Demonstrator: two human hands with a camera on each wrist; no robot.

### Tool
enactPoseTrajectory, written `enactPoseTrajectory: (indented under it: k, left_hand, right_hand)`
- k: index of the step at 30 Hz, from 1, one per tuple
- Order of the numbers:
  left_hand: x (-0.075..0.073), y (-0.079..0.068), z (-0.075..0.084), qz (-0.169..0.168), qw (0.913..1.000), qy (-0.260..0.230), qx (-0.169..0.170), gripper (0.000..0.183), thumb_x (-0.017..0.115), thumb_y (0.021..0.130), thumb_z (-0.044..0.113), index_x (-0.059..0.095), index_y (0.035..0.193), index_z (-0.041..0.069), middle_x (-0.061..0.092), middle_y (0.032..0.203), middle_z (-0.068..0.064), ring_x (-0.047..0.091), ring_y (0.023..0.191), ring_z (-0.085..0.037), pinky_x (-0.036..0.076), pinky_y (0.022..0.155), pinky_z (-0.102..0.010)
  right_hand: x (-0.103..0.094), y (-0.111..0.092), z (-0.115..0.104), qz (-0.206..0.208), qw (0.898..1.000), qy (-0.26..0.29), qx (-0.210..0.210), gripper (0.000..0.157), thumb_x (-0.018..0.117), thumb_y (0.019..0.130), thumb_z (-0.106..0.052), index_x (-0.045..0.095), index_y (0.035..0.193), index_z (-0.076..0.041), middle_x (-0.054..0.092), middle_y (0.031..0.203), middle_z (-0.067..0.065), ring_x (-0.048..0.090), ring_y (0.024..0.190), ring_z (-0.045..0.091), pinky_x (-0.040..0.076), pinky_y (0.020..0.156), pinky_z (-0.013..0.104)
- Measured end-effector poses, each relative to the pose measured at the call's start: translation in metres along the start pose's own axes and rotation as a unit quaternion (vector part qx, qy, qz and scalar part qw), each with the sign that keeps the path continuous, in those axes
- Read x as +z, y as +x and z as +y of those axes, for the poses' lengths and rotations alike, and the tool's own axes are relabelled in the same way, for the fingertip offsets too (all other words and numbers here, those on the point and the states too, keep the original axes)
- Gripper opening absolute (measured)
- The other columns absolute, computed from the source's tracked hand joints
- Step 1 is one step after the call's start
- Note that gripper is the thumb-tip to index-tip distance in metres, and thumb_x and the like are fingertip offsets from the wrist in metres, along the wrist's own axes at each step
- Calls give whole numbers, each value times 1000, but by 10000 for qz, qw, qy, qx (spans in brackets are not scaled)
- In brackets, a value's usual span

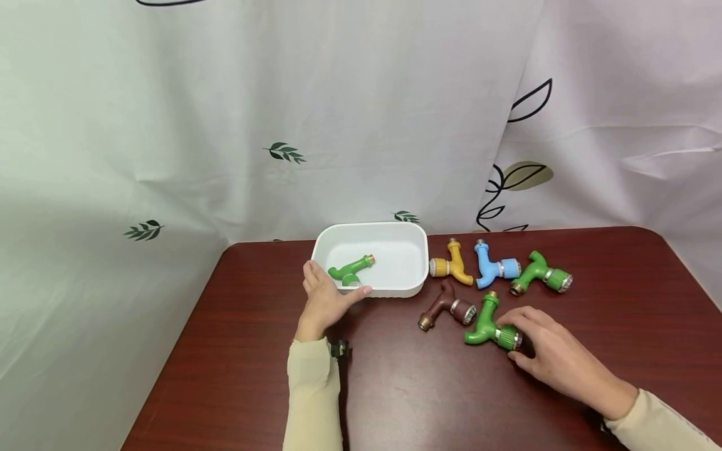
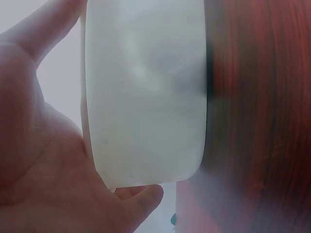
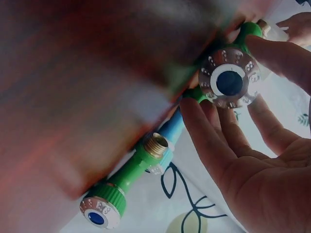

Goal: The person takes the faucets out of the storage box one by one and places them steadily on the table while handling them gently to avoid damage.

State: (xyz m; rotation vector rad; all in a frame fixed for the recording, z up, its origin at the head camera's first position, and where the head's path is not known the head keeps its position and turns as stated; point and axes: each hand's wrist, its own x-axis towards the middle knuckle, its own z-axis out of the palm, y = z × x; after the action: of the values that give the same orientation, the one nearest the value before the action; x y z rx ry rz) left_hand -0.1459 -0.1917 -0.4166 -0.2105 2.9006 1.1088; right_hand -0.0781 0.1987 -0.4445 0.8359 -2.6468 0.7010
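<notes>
A white tub (image 1: 414, 275) stands on the dark red table (image 1: 395, 388), with a green tap (image 1: 351, 270) lying inside it. My left hand (image 1: 326, 299) holds the tub's near left corner, thumb along its front wall; in the left wrist view the palm (image 2: 43, 165) lies against the tub's white wall (image 2: 146, 97). My right hand (image 1: 544, 351) grips the knurled end of another green tap (image 1: 488, 326) that lies on the table. The right wrist view shows the fingers (image 3: 218, 141) round that tap's silver knob (image 3: 229, 83).
More taps lie to the right of the tub: a yellow one (image 1: 453, 265), a blue one (image 1: 492, 268), a green one (image 1: 540, 273) and a brown one (image 1: 445, 307). A white leaf-print curtain (image 1: 282, 125) hangs behind the table.
</notes>
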Motion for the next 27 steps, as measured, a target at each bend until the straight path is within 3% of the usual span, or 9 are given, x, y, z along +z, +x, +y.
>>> enactPoseTrajectory:
  k: [8, 18, 27]
  left_hand:
    - [0, 0, 0, -2, 10000, 23, 14, 139, 84, 77, 51, -15, 153, -12, -14, 161, -26, 2, 145, -46, 29, 114, -54]
    - [0, -1, 0, 16, 10000, -18, 2, 139, 84, 77, 50, -15, 153, -11, -13, 161, -25, 3, 144, -45, 30, 113, -54]
    - [0, -1, 0, -53, 10000, -56, -23, 139, 83, 78, 50, -17, 152, -11, -17, 161, -26, -1, 146, -45, 29, 114, -54]
  right_hand:
    - [-7, 6, -6, 157, 9998, -78, -19, 47, 88, 70, -10, 68, 113, -10, 60, 117, 2, 56, 109, 21, 32, 95, 17]
    - [-13, 16, -13, 227, 9997, 36, -31, 63, 85, 73, -12, 59, 130, -8, 57, 125, 4, 52, 115, 24, 27, 100, 16]
    - [-17, 32, -26, 99, 9999, 37, -43, 63, 86, 75, -15, 58, 131, -7, 58, 125, 7, 53, 115, 25, 40, 93, 37]
